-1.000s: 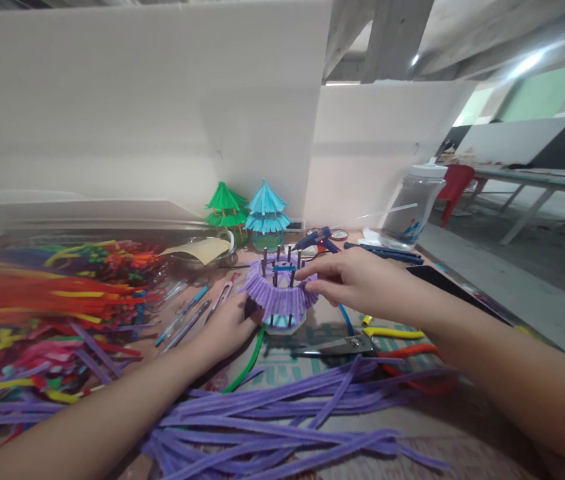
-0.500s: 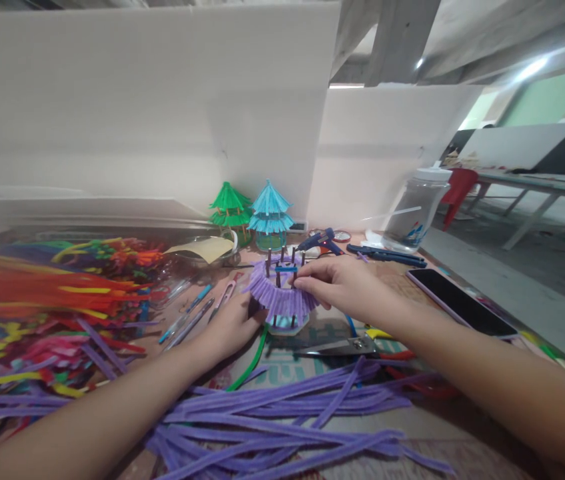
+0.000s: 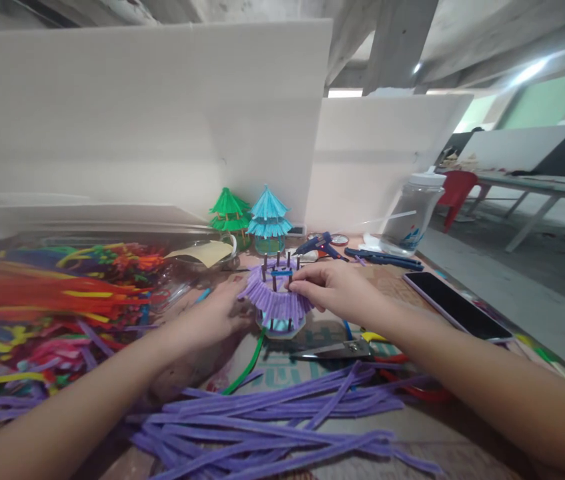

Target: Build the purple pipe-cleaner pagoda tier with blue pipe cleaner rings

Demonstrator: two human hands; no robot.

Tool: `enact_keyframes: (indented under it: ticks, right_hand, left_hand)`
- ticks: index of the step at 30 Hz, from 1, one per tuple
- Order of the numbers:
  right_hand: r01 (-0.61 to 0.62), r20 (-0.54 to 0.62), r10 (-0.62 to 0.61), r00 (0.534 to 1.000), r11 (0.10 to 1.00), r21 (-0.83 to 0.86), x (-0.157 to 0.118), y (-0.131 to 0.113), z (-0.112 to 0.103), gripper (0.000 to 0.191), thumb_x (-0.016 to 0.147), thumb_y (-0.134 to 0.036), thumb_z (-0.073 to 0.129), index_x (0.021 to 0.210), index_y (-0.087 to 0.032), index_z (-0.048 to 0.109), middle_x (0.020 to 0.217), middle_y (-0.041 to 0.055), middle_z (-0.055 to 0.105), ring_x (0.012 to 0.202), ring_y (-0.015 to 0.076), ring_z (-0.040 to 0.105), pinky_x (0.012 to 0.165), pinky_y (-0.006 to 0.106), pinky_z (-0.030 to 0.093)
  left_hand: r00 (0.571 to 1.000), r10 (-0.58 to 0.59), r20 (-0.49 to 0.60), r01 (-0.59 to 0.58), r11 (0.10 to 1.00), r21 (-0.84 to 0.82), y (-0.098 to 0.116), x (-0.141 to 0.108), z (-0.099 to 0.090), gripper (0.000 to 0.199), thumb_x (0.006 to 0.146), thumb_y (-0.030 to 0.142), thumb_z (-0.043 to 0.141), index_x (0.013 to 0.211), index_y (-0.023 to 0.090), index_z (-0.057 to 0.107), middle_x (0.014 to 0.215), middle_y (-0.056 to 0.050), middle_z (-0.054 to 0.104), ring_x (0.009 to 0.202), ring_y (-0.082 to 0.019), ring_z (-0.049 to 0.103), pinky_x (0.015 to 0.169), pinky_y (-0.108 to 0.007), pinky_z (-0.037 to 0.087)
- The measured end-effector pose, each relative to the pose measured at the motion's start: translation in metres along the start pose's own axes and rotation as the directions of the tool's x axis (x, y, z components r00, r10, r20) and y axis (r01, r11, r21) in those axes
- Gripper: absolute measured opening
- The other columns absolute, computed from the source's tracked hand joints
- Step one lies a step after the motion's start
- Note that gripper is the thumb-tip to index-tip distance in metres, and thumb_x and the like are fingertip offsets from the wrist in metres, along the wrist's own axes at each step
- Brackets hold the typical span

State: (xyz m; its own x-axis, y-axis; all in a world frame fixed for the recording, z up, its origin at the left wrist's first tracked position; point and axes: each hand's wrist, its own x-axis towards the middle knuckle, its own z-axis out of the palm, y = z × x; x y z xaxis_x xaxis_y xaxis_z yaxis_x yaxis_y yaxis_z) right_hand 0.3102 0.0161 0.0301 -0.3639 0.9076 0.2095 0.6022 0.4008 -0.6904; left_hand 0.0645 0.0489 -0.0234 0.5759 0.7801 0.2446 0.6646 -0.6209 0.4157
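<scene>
A small pavilion model (image 3: 277,307) with a purple pipe-cleaner roof skirt stands upright on a pale base, and several dark posts rise through its top. A short blue strip (image 3: 282,273) lies across two of these posts. My right hand (image 3: 329,283) is closed at the right of the model, thumb and forefinger pinching at a front post beside the strip's end. At the model's left side is my left hand (image 3: 219,310), its fingers smeared by motion and partly hidden. A green pipe cleaner (image 3: 247,367) extends from the base toward me.
Purple pipe cleaners (image 3: 272,420) lie in front, near scissors (image 3: 342,350). Colourful pipe cleaners (image 3: 57,293) fill the left. Behind stand green (image 3: 229,210) and blue (image 3: 268,213) pavilions and a glue gun (image 3: 319,245). A phone (image 3: 455,303) and bottle (image 3: 415,213) are right.
My left hand has shifted slightly up and left, and its fingers have come away from the model's lower edge. My right hand keeps its pinch at the post. The view has moved slightly.
</scene>
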Motion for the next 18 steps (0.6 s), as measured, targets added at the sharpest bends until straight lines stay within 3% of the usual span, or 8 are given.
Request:
enact_keyframes:
  ticks: [2,4,6,9,12,15,18]
  right_hand:
    - [0.007,0.01,-0.007,1.0,1.0,0.024,0.001,0.001,0.0,0.021,0.091,-0.025,0.059,0.088,-0.016,0.077,0.059,-0.001,0.063,0.048,0.0091,0.049,0.052,0.024,0.037]
    - [0.009,0.014,-0.01,1.0,0.999,0.043,0.001,0.002,0.001,0.02,0.091,-0.024,0.059,0.087,-0.016,0.076,0.06,-0.0009,0.063,0.048,0.0088,0.049,0.053,0.024,0.037]
    - [0.012,0.014,-0.012,1.0,0.999,0.051,0.001,0.002,0.001,0.02,0.092,-0.024,0.058,0.085,-0.016,0.076,0.058,-0.0016,0.061,0.048,0.0087,0.048,0.053,0.024,0.037]
    - [0.022,0.01,-0.023,1.0,0.998,0.055,0.001,0.003,0.002,0.02,0.092,-0.024,0.058,0.082,-0.016,0.074,0.055,-0.0027,0.058,0.048,0.0087,0.047,0.053,0.024,0.036]
    - [0.037,0.005,-0.037,0.999,0.998,0.049,0.0,0.003,0.002,0.021,0.092,-0.024,0.058,0.082,-0.016,0.073,0.056,-0.003,0.057,0.05,0.0089,0.047,0.055,0.025,0.036]
    - [0.048,0.001,-0.048,0.999,0.998,0.034,0.0,0.003,0.002,0.021,0.093,-0.024,0.057,0.081,-0.016,0.073,0.059,-0.0027,0.059,0.053,0.0095,0.049,0.057,0.025,0.036]
    - [0.075,-0.003,-0.075,0.997,0.996,0.04,0.0,0.003,0.003,0.02,0.093,-0.024,0.057,0.08,-0.016,0.071,0.063,-0.0021,0.06,0.056,0.0096,0.051,0.057,0.024,0.036]
  left_hand:
    - [0.995,-0.094,0.043,0.087,0.985,0.146,0.0,-0.001,-0.024,0.04,0.085,0.024,0.057,0.123,0.023,0.068,0.116,-0.007,0.074,0.101,-0.027,0.07,0.087,-0.036,0.055]
    - [0.994,-0.113,-0.009,0.111,0.95,0.292,0.006,0.0,-0.048,0.031,0.09,0.026,0.049,0.107,0.021,0.075,0.105,-0.009,0.077,0.095,-0.028,0.071,0.083,-0.038,0.054]
    - [0.992,0.003,-0.123,0.042,0.93,0.365,0.021,0.005,-0.067,0.032,0.094,0.028,0.046,0.099,0.022,0.077,0.101,-0.008,0.077,0.092,-0.026,0.071,0.08,-0.038,0.053]
    - [0.939,0.198,-0.281,-0.069,0.909,0.41,0.052,0.016,-0.083,0.031,0.093,0.023,0.046,0.1,0.019,0.076,0.104,-0.009,0.075,0.099,-0.026,0.068,0.087,-0.04,0.051]
    - [0.877,0.327,-0.351,-0.177,0.9,0.398,0.079,0.023,-0.081,0.027,0.094,0.02,0.049,0.101,0.02,0.075,0.104,-0.007,0.073,0.099,-0.023,0.066,0.088,-0.039,0.051]
    - [0.803,0.416,-0.427,-0.218,0.871,0.44,0.086,0.022,-0.069,0.023,0.096,0.022,0.053,0.105,0.021,0.074,0.107,-0.008,0.072,0.102,-0.025,0.064,0.092,-0.043,0.048]
    - [0.79,0.451,-0.414,-0.232,0.847,0.479,0.081,0.017,-0.059,0.021,0.096,0.021,0.055,0.105,0.022,0.073,0.11,-0.008,0.071,0.106,-0.026,0.062,0.095,-0.047,0.045]
